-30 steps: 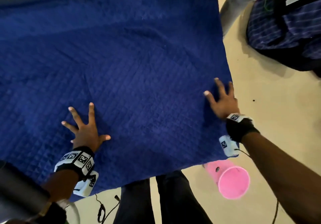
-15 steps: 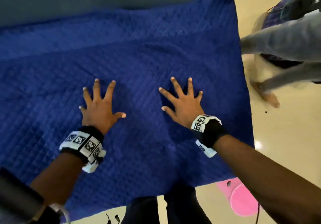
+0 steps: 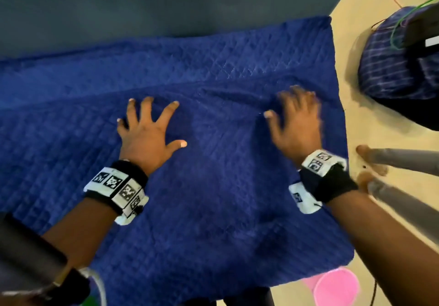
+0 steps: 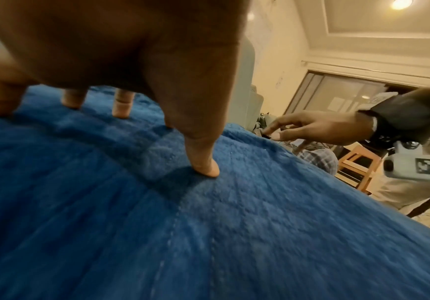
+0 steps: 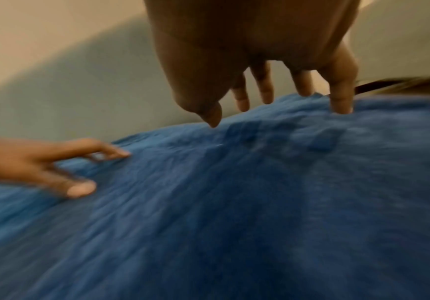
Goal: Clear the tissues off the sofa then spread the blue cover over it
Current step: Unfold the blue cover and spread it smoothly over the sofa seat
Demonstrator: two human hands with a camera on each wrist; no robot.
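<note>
The quilted blue cover lies spread flat over the sofa seat, its far edge against the grey sofa back. My left hand presses on it at centre left, fingers straight and splayed. My right hand rests on the cover near its right edge, fingers extended and blurred by motion. In the left wrist view the left fingertips touch the blue cover. In the right wrist view the right fingertips touch the cover. No tissues are in view.
A pink bin stands on the cream floor under the cover's near right corner. Another person's bare feet and grey trouser legs are just right of the sofa. A dark checked bag sits at the far right.
Both hands have slid further up the cover toward the sofa back. The right hand has moved right, toward the cover's edge. The other person's feet have come closer to the sofa.
</note>
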